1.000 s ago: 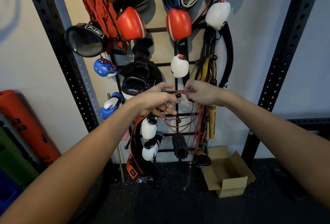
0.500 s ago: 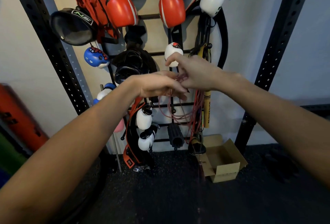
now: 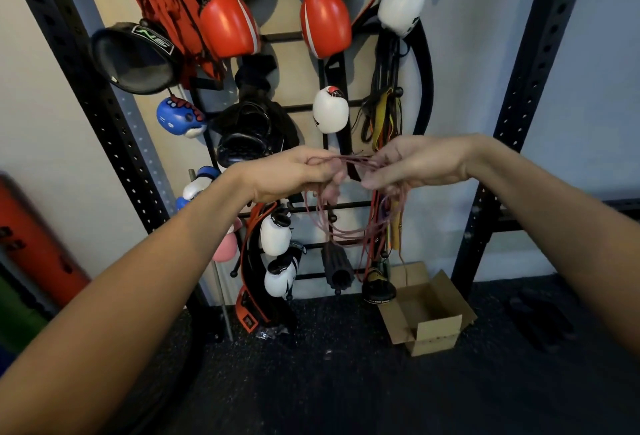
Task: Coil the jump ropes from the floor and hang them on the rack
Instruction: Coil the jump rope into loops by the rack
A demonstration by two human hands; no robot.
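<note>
A thin red jump rope [image 3: 332,226] hangs in several loops between my two hands, in front of the black wall rack [image 3: 346,205]. My left hand [image 3: 294,175] grips the top of the coil on the left. My right hand [image 3: 412,164] pinches the same strands on the right, a short gap away. The strands run taut between the hands and sag below to about the rack's lower bars. Other ropes and bands [image 3: 384,116], yellow and black, hang on a rack peg just above my right hand.
Red, white and blue boxing gloves [image 3: 228,24], headgear [image 3: 135,57] and a belt crowd the rack. Black perforated uprights [image 3: 90,88] stand on both sides. An open cardboard box [image 3: 427,313] sits on the dark floor below right. Coloured pads [image 3: 31,244] lean at far left.
Both hands have drawn back a little from the rack peg and apart, the coil's top strands now stretched between them. The view has shifted slightly.
</note>
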